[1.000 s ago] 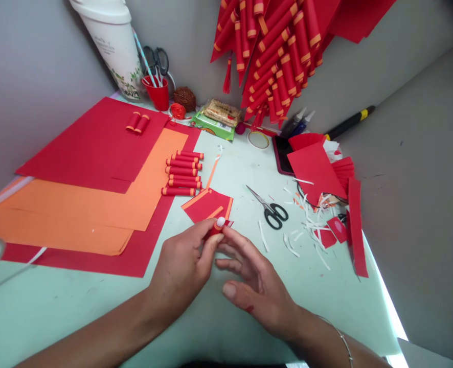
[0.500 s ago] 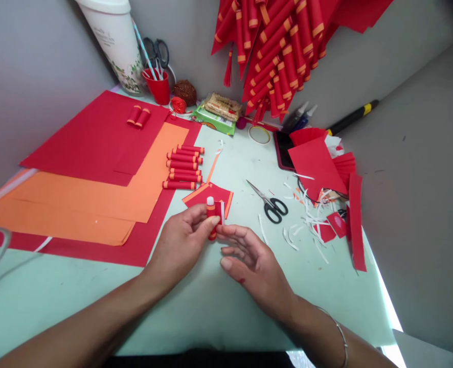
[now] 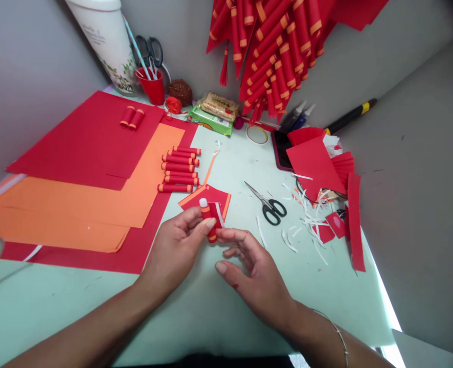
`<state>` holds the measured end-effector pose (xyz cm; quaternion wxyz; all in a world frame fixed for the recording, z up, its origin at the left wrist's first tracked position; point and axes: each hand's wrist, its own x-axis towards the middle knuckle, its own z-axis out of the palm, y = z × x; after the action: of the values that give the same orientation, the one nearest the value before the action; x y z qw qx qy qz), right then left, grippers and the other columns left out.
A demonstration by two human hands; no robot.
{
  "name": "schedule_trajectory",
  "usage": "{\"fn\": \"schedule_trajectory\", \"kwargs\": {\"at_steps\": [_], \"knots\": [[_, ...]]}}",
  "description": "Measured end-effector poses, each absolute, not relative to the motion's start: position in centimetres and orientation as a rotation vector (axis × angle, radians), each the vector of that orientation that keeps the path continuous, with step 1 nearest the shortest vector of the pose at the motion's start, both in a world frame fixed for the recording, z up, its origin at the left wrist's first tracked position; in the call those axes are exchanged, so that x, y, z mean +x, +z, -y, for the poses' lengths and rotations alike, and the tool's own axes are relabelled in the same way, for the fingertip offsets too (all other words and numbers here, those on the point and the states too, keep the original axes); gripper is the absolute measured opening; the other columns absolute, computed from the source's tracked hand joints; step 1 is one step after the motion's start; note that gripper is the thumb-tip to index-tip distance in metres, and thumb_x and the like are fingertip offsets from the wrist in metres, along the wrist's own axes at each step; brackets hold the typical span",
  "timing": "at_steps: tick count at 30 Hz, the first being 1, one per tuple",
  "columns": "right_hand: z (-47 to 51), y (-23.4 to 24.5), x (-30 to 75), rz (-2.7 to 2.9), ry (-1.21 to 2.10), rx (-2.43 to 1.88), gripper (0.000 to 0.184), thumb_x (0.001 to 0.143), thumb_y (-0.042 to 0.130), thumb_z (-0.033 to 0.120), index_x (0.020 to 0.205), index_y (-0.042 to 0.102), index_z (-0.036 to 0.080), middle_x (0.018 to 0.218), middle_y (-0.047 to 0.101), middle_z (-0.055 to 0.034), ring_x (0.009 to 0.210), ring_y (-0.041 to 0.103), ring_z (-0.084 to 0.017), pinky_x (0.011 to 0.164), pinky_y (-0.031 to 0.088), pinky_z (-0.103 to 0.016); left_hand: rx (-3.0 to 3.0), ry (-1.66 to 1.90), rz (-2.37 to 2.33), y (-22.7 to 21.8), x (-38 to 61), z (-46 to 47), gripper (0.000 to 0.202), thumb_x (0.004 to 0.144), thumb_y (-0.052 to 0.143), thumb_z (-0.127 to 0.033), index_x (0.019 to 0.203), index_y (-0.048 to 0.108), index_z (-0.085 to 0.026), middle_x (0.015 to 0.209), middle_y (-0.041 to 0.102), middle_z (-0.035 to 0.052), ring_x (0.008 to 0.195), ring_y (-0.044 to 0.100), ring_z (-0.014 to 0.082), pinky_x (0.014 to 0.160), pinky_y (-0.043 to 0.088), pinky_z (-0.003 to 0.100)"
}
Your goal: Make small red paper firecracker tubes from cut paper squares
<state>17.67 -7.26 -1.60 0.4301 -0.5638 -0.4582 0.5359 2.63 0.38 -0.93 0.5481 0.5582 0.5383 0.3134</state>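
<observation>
Between its thumb and fingers my left hand (image 3: 175, 245) pinches a red paper roll (image 3: 206, 210) with orange bands. A white rod end (image 3: 203, 202) pokes out of the roll's top, and a loose flap edged with a white strip (image 3: 219, 214) stands out on the right. My right hand (image 3: 255, 276) is open, its index fingertip at the flap's lower edge and its thumb apart. Behind the roll lie flat red pieces with orange edging (image 3: 221, 198). Several finished red rolls (image 3: 178, 167) lie stacked to the left, and black-handled scissors (image 3: 270, 209) rest to the right.
Red sheets (image 3: 76, 138) and orange sheets (image 3: 61, 204) cover the left side, two short rolls on top. White paper scraps (image 3: 307, 220), a phone (image 3: 282, 151) and folded red paper (image 3: 314, 161) are at right. A tape roll (image 3: 257, 134) and red cup (image 3: 153, 87) stand farther back.
The roll has tilted, its top leaning left, and the flap has turned with it. My right hand stays close to the flap. The whole view has shifted slightly.
</observation>
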Motion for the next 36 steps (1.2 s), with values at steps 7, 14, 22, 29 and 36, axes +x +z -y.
{"fn": "schedule_trajectory", "kwargs": {"at_steps": [7,14,22,29,36], "knots": [[7.1,-1.1,17.3,1.202,1.333,-1.432,0.016,0.076,0.071,0.016,0.087,0.063,0.024,0.133,0.062,-0.0051,0.078,0.065,-0.015,0.077,0.052,-0.035,1.270,0.775,-1.309,-0.9,2.5,-0.3,0.016,0.084,0.063,-0.038,0.082,0.066,-0.022,0.068,0.067,-0.0023,0.069,0.064,0.0175,0.067,0.053,0.027],[7.0,-0.6,16.8,1.240,1.413,-1.405,0.012,0.076,0.071,0.017,0.085,0.068,0.024,0.145,0.056,-0.0059,0.051,0.053,-0.006,0.058,0.051,-0.028,1.262,0.801,-1.378,-1.0,2.0,-0.6,0.015,0.081,0.065,-0.038,0.079,0.068,-0.024,0.074,0.072,-0.0008,0.073,0.067,0.0197,0.068,0.055,0.029],[6.9,-1.2,16.1,1.169,1.405,-1.421,0.012,0.069,0.072,0.016,0.079,0.072,0.023,0.140,0.061,-0.0070,0.042,0.049,-0.005,0.047,0.043,-0.024,1.307,0.819,-1.397,-0.9,1.8,-0.6,0.013,0.079,0.064,-0.038,0.075,0.068,-0.026,0.066,0.071,-0.0020,0.064,0.067,0.0198,0.061,0.057,0.028],[6.8,-1.7,16.2,1.101,1.429,-1.450,0.014,0.067,0.072,0.015,0.078,0.071,0.023,0.133,0.066,-0.0052,0.042,0.047,-0.004,0.047,0.042,-0.023,1.317,0.793,-1.370,-1.7,1.8,-0.5,0.014,0.079,0.063,-0.039,0.078,0.067,-0.027,0.068,0.072,-0.0008,0.066,0.069,0.0208,0.062,0.058,0.029],[7.3,-0.9,15.5,1.057,1.426,-1.616,0.047,0.073,0.069,0.016,0.119,0.065,0.027,0.086,0.076,-0.0010,0.046,0.050,-0.010,0.047,0.042,-0.022,1.330,0.733,-1.354,-1.0,2.0,0.1,0.018,0.083,0.061,-0.040,0.081,0.067,-0.023,0.073,0.073,0.0002,0.072,0.069,0.0207,0.066,0.056,0.028]]}}
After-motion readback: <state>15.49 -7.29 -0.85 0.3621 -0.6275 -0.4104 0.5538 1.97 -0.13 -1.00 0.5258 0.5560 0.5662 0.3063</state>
